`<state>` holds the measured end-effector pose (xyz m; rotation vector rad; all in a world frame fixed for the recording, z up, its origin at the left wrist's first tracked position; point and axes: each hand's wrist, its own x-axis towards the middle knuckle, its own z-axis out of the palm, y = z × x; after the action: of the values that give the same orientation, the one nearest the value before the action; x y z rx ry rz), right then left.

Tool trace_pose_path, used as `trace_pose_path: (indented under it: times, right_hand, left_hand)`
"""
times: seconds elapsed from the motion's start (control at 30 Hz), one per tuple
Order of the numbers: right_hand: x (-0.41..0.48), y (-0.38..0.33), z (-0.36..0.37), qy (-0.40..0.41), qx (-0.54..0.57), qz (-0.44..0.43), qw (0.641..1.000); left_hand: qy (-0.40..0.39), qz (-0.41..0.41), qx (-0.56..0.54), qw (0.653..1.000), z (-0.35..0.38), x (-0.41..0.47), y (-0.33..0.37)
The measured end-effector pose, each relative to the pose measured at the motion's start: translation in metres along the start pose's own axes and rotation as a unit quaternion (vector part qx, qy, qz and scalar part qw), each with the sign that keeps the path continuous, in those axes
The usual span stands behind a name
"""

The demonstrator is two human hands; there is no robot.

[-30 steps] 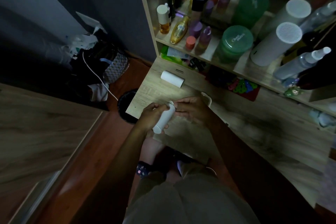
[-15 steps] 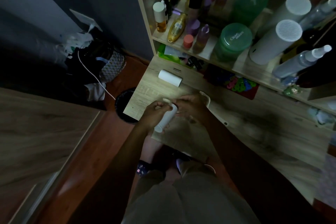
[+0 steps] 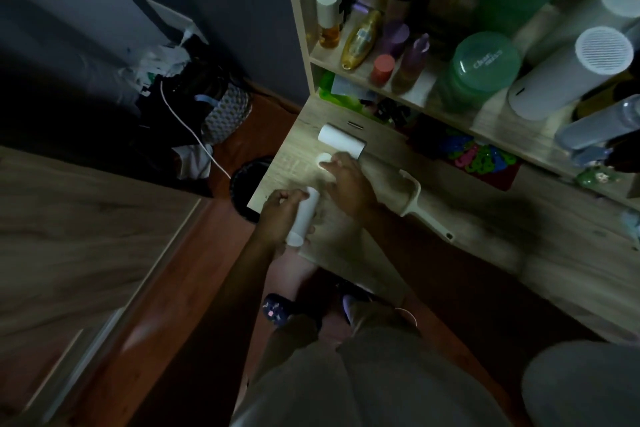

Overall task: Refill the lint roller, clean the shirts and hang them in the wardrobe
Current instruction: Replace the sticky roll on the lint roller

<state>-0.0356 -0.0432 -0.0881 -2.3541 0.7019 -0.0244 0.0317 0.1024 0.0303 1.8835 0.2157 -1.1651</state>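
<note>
In the head view my left hand (image 3: 278, 215) grips a white roll tube (image 3: 304, 217) over the near left corner of the wooden desk (image 3: 485, 253). My right hand (image 3: 348, 185) rests farther back on the desk, fingers closed over a small white end cap (image 3: 323, 159). Just beyond the cap lies a fresh white refill roll (image 3: 341, 141). The cream lint roller handle (image 3: 417, 199) lies flat on the desk to the right of my right wrist, with nothing on it. No shirts are visible.
Shelves behind the desk hold several bottles (image 3: 358, 38), green jars (image 3: 485, 62) and white cylinders (image 3: 568, 76). A black bin (image 3: 247, 185) stands on the floor by the desk corner. A bag pile with a white cable (image 3: 194, 135) sits at the left, beside a wooden panel (image 3: 86, 236).
My right hand pulled the end cap off the tube and moved it back toward the refill roll. My left hand kept the tube. The lint roller handle is now uncovered.
</note>
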Motion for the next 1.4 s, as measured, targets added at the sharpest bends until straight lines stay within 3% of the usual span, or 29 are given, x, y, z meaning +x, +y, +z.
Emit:
trace_pose_path:
  times: [0.4,0.53,0.6,0.67,0.73,0.8,0.9,0.97,1.13,1.27,1.4]
  right_hand:
    - [-0.023,0.014,0.0,0.048,-0.089,0.061,0.993]
    - [-0.03,0.028,-0.017,-0.012,-0.115,0.135,0.984]
    - [-0.035,0.017,-0.027,0.009,-0.046,0.173,0.984]
    - [-0.046,-0.005,-0.036,0.061,0.091,0.177,0.978]
    - [-0.059,-0.035,-0.044,0.066,0.272,0.207,0.938]
    - [-0.068,-0.06,-0.053,0.004,0.446,0.305,0.841]
    - [-0.08,-0.083,-0.058,-0.071,0.56,0.329,0.757]
    - [-0.087,-0.091,-0.056,-0.068,0.628,0.3,0.715]
    - [-0.09,-0.084,-0.054,-0.025,0.631,0.266,0.728]
    - [-0.09,-0.078,-0.064,-0.007,0.68,0.281,0.678]
    - [-0.094,-0.073,-0.068,-0.002,0.661,0.28,0.696]
  left_hand:
    - [0.005,-0.03,-0.093,0.995,-0.009,0.013,0.011]
    - [-0.007,-0.032,-0.109,0.994,-0.006,0.012,0.016]
    - [0.001,-0.01,-0.121,0.993,-0.003,0.012,0.015]
    - [0.017,-0.005,-0.129,0.991,0.0,0.013,0.014]
    - [0.04,-0.006,-0.143,0.989,0.002,0.014,0.014]
    - [0.073,0.033,-0.126,0.989,0.004,0.016,0.016]
    - [0.106,0.085,-0.114,0.984,0.008,0.009,0.022]
    - [0.097,0.126,-0.118,0.98,0.01,0.005,0.024]
    - [0.054,0.218,-0.084,0.971,0.011,-0.004,0.025]
    - [0.034,0.256,-0.076,0.963,0.014,-0.005,0.021]
    - [0.04,0.263,-0.093,0.959,0.02,-0.008,0.014]
